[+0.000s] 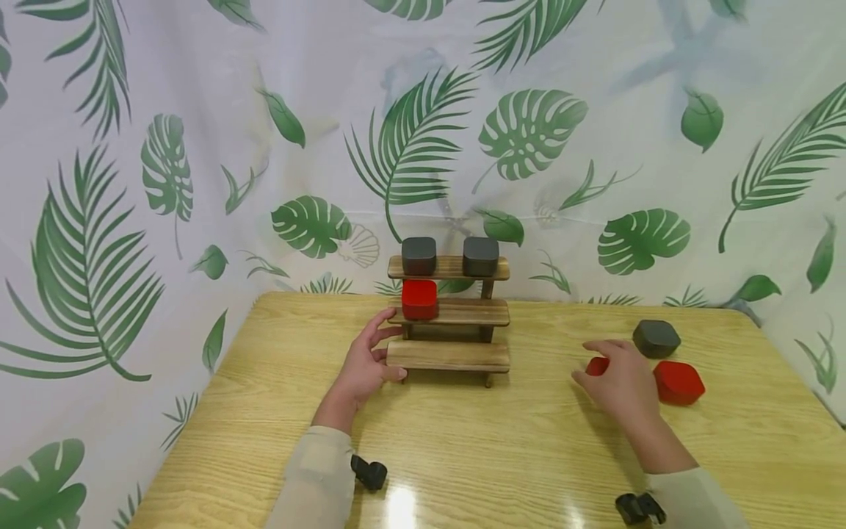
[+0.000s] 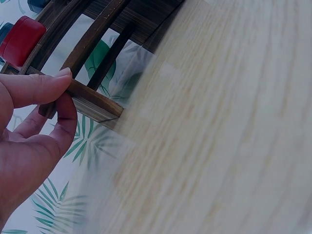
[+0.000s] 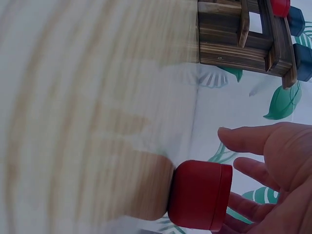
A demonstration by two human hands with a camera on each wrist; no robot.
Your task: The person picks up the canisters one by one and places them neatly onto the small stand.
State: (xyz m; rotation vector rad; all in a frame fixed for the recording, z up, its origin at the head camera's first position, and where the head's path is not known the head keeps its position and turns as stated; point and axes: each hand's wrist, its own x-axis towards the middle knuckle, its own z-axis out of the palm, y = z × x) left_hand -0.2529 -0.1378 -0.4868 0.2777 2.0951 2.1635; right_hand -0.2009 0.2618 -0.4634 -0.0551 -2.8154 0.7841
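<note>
A three-step wooden shelf stands mid-table. Two dark grey boxes sit on its top step and a red box on the middle step; the bottom step is bare. My left hand holds the shelf's left end; in the left wrist view the left hand pinches a slat of the shelf between thumb and finger. My right hand hovers with relaxed fingers over a small red box. The right wrist view shows that red box just in front of the fingers, apart from them.
A second red box and a dark grey box lie on the wooden table to the right of my right hand. A leaf-print curtain closes off the back and both sides. Black wrist mounts sit near the front edge.
</note>
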